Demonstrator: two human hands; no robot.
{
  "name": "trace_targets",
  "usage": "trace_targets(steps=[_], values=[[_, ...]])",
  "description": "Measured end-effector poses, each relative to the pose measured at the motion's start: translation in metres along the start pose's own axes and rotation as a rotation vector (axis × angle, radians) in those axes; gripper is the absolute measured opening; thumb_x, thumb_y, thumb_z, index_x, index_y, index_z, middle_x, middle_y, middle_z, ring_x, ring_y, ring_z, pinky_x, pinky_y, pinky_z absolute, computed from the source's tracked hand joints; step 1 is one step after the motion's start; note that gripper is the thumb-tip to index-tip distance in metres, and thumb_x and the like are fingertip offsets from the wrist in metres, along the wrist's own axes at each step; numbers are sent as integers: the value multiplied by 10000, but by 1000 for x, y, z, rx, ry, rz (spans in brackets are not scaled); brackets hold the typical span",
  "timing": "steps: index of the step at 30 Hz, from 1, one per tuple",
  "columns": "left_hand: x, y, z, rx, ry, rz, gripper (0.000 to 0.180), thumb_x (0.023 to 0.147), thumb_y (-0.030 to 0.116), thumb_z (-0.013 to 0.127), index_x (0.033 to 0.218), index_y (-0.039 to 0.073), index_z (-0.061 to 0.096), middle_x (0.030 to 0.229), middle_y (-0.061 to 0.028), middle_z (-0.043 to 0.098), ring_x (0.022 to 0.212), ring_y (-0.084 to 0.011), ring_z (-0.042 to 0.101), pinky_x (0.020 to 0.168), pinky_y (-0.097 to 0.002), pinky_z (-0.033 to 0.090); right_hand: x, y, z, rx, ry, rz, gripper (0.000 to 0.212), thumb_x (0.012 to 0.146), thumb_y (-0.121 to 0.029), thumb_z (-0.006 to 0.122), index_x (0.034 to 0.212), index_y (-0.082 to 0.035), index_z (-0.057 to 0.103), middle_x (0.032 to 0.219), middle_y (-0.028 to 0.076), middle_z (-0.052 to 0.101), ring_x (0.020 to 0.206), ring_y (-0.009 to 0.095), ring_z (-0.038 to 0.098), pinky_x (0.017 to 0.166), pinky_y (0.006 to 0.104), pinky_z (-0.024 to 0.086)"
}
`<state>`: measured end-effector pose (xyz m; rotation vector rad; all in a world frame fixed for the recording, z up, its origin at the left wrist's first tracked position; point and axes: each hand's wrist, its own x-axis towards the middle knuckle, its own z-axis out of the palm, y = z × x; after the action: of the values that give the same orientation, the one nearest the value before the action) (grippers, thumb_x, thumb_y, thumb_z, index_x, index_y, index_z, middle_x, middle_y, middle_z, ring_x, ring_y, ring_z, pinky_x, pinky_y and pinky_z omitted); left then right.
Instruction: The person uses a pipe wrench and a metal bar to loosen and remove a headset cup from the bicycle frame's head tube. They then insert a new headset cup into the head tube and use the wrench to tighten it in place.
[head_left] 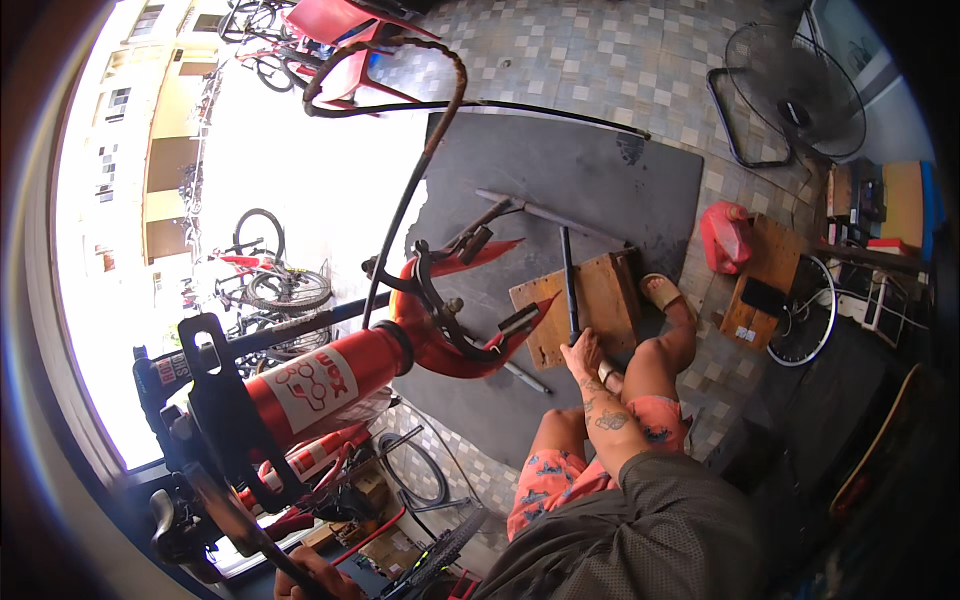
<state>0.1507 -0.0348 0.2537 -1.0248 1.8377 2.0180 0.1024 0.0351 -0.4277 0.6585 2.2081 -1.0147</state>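
Note:
At the end of a dark rod-like handle [570, 280], my right hand [583, 355] is closed around it, just over a low wooden box [603, 283]. The handle's far end meets a long grey crosspiece [598, 232] that tapers to one side, like a pickaxe head. Low at the left, my left hand [318, 573] is partly cut off by the frame edge, its fingers wrapped round a dark handlebar [240, 523]. Between my hands and the bright doorway looms a red bicycle frame tube [350, 375] with a white label, joined to a red fork [425, 340] with black brake arms.
A dark mat [480, 150] covers part of the tiled floor. On the right are a red plastic container [726, 237], a wooden board with a black phone [764, 297], a wheel [828, 318] and a standing fan [795, 100]. Several bicycles [285, 285] stand outside; a red chair [330, 20] is behind.

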Motion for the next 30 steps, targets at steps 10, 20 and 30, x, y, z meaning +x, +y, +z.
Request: trace_targets(steps=[10,20,30], values=[[26,-10,-25,-263,-559,-32,369,1022,161,617,1273,-56,455,674,-194,529,448,-244,486,416,-355,370,-149,22,-300,324,-51,-418,577,1008,-452,623,1328,26,577,1016,335,708,1016,513,696,899,522,538],[17,-30,-28,-363,-669,-43,711,1110,268,497,1666,56,109,609,-166,496,422,-178,451,408,-330,369,-161,-12,-467,-137,-385,-517,638,969,-481,666,1290,67,608,1054,376,688,1073,545,654,887,538,540],[8,-36,16,-432,-660,-168,536,1080,314,573,1313,-137,400,593,-207,566,396,-197,519,371,-310,431,-118,-54,-427,-159,-193,-849,682,979,-579,636,1322,8,596,918,328,700,935,521,680,835,546,541]])
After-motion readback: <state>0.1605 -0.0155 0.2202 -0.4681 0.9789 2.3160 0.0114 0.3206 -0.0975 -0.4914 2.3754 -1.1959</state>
